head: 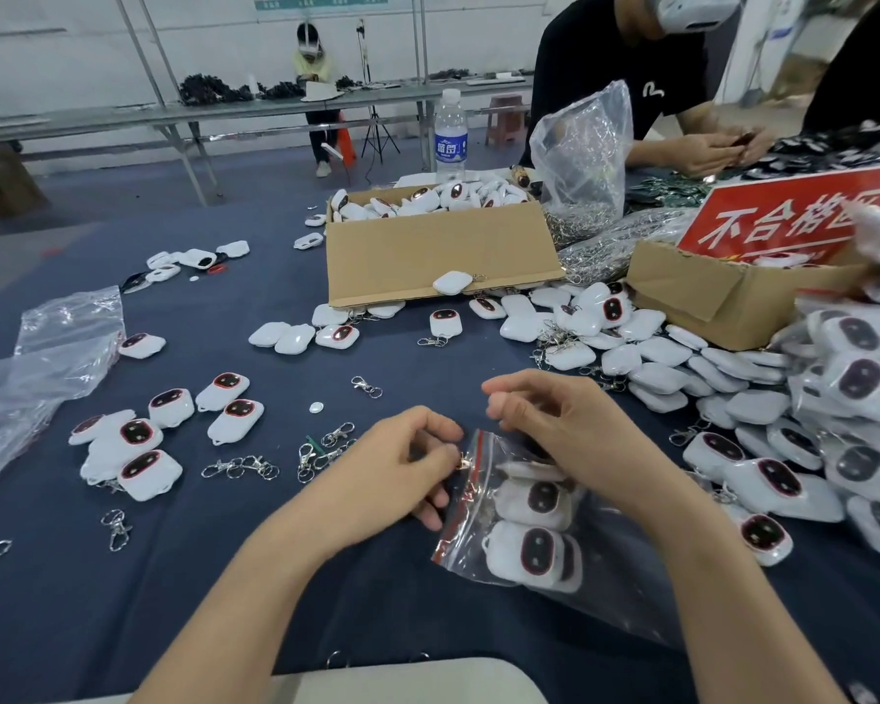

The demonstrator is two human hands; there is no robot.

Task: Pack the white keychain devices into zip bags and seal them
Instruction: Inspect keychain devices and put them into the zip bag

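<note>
A clear zip bag [483,530] with a red seal strip lies on the dark blue table in front of me. It holds several white keychain devices [534,551] with dark oval windows. My left hand [402,464] pinches the bag's red-striped mouth near a metal clasp. My right hand [544,414] hovers over the bag's upper edge with its fingers curled; whether they touch the bag is unclear. Loose white devices [138,439] lie to the left, and a big heap [692,368] spreads on the right.
Loose metal clasps [326,449] lie left of my hands. An open cardboard box [438,251] of devices stands behind, with a water bottle [450,137]. A second box [722,292] carries a red sign. Clear plastic sheeting [47,358] lies far left. Another person's hands [707,149] work across the table.
</note>
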